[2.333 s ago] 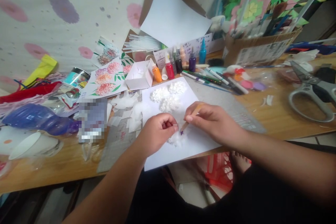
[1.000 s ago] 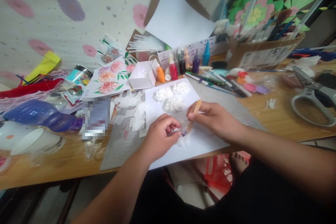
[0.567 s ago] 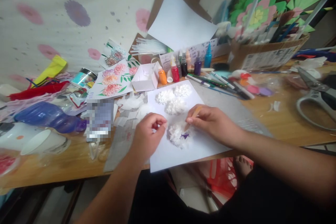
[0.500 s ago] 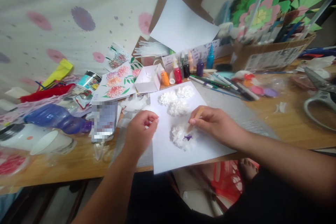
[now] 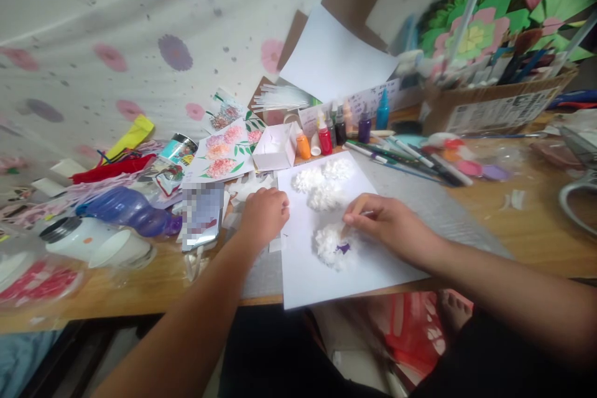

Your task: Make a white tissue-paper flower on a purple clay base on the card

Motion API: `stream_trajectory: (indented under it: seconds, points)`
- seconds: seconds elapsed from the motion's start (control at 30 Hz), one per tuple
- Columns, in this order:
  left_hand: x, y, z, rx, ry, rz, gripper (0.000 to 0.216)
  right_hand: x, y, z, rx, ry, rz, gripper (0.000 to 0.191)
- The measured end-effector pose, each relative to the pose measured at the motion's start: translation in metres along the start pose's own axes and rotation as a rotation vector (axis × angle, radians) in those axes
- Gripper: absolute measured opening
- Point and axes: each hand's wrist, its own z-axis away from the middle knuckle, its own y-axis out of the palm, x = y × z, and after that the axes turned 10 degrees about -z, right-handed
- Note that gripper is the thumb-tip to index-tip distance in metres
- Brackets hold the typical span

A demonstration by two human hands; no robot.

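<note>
A sheet of white paper (image 5: 303, 280) carries several white puffy flower clusters. The nearest white flower (image 5: 329, 249) has a patch of purple (image 5: 342, 249) near its middle. Over it, my right hand (image 5: 380, 219) is pinched closed on a thin tan stick (image 5: 344, 233), its lower end reaching down to the white petals. My left hand (image 5: 267, 211) is at the sheet's left edge, near white scraps (image 5: 249, 188). Its fingers are curled closed, and whatever may be inside them is hidden.
Small paint bottles (image 5: 365, 126) stand behind the sheet, next to a white paper box (image 5: 275, 148). Brushes and pens (image 5: 420, 158) lie to the right, with scissors (image 5: 578, 199) farther out. A phone (image 5: 203, 214), a purple bottle (image 5: 125, 210) and a white cup (image 5: 119, 249) are on the left.
My left hand has moved up and turned, with its knuckles now facing up by the scraps. The right hand stays over the purple patch. The whole view has shifted slightly.
</note>
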Motion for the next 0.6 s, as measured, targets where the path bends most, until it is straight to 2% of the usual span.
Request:
stream_trajectory:
  seconds: [0.13, 0.27, 0.4, 0.6]
  points:
    - [0.002, 0.000, -0.001, -0.044, -0.041, 0.071, 0.011, 0.002, -0.001, 0.001, -0.007, 0.011, -0.046, 0.027]
    - [0.005, -0.008, 0.002, -0.023, -0.100, 0.275, 0.010, 0.005, -0.004, 0.002, -0.045, 0.029, -0.114, 0.027]
    - [-0.005, -0.018, 0.017, 0.062, -0.069, 0.510, 0.019, 0.007, -0.009, 0.004, -0.101, 0.064, -0.153, 0.025]
    - [-0.039, -0.031, 0.041, 0.262, 0.027, 1.016, 0.012, 0.010, -0.012, 0.008, -0.072, 0.099, -0.138, 0.021]
